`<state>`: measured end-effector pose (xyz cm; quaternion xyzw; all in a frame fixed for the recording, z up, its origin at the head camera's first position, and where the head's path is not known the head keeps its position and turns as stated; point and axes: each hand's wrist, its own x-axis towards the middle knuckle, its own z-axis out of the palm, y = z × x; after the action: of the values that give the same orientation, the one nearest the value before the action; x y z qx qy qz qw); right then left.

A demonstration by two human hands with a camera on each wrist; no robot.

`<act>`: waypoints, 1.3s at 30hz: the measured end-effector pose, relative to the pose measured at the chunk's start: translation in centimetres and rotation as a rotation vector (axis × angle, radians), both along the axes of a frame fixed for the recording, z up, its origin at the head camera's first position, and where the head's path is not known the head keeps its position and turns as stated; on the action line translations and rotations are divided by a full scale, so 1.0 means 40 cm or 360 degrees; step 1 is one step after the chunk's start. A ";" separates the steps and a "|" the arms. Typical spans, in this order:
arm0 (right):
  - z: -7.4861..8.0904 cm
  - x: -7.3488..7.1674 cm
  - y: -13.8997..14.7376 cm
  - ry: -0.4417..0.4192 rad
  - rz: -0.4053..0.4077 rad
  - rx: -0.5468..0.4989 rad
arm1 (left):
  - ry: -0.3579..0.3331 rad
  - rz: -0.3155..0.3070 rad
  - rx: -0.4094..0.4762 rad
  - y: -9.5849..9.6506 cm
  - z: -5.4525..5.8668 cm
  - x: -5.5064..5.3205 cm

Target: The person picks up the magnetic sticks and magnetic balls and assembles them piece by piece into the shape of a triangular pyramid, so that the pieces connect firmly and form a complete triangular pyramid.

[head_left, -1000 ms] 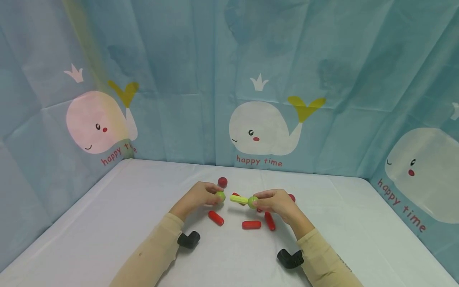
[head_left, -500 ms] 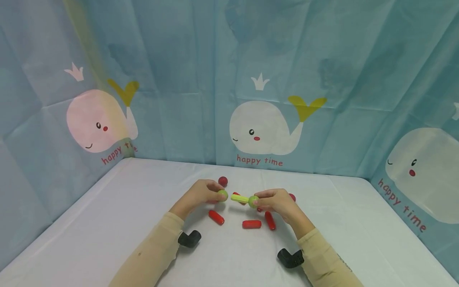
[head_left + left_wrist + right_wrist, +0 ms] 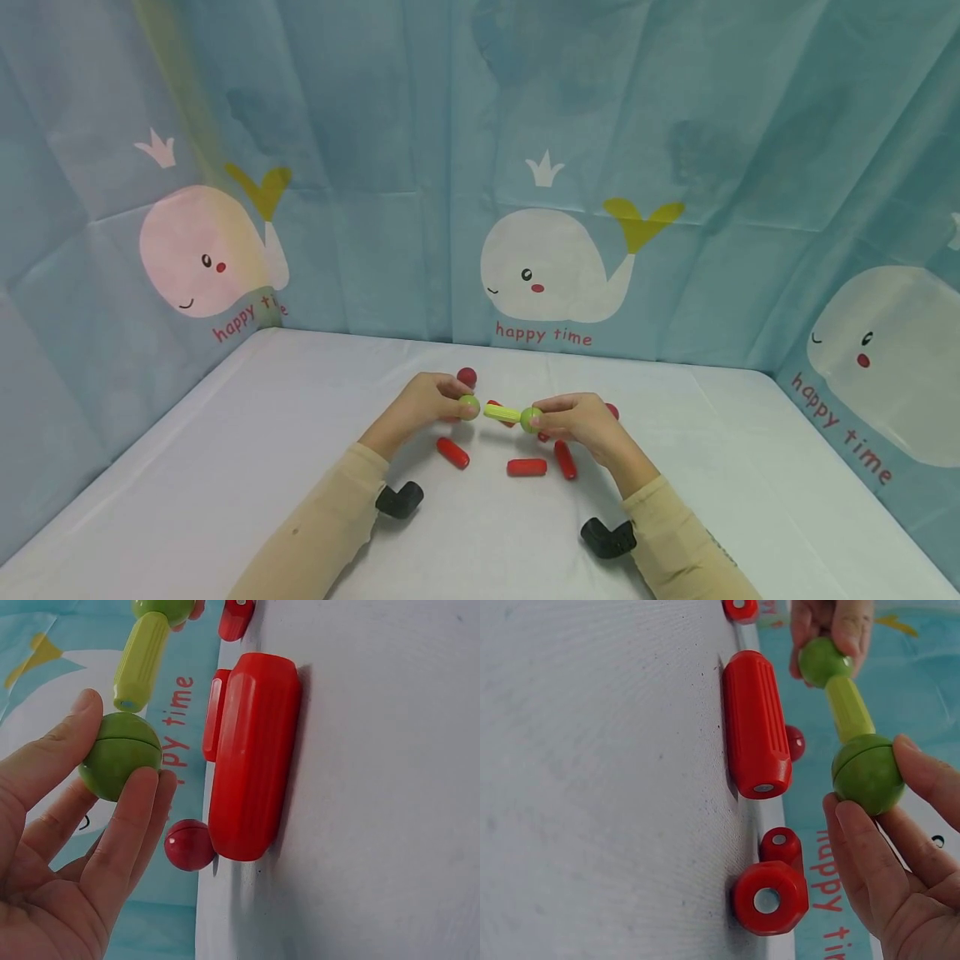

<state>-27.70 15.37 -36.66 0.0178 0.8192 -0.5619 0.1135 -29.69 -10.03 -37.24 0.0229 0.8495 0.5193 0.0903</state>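
Facing each other above the desk (image 3: pixel 225 442): one green ball (image 3: pixel 469 407), pinched in the left hand (image 3: pixel 426 399); a second green ball (image 3: pixel 530 420), pinched in the right hand (image 3: pixel 583 420), with a yellow rod (image 3: pixel 502 413) attached, its free end pointed at the first. Red rods (image 3: pixel 527 467) and red balls (image 3: pixel 467 377) are laid below.

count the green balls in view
2. One green ball is in the left grip; the other, with a yellow stick against it, is in the right grip. No others show, though one could be hidden.
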 end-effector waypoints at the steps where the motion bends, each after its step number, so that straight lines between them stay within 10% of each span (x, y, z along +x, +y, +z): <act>1: 0.000 0.000 0.000 0.0001 0.0001 0.0001 | -0.0003 0.0003 -0.0003 0.001 0.001 0.001; 23: 0.005 0.002 0.001 -0.0013 0.0028 -0.0050 | 0.0005 0.0031 -0.0044 0.014 0.016 0.007; 39: 0.010 0.007 0.010 -0.0091 0.0331 -0.0058 | 0.0026 -0.0070 -0.0002 0.009 0.008 0.009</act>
<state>-27.43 15.78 -36.26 -0.0533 0.8027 -0.5612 0.1947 -29.34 -9.68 -36.93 0.0458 0.8499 0.5164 0.0948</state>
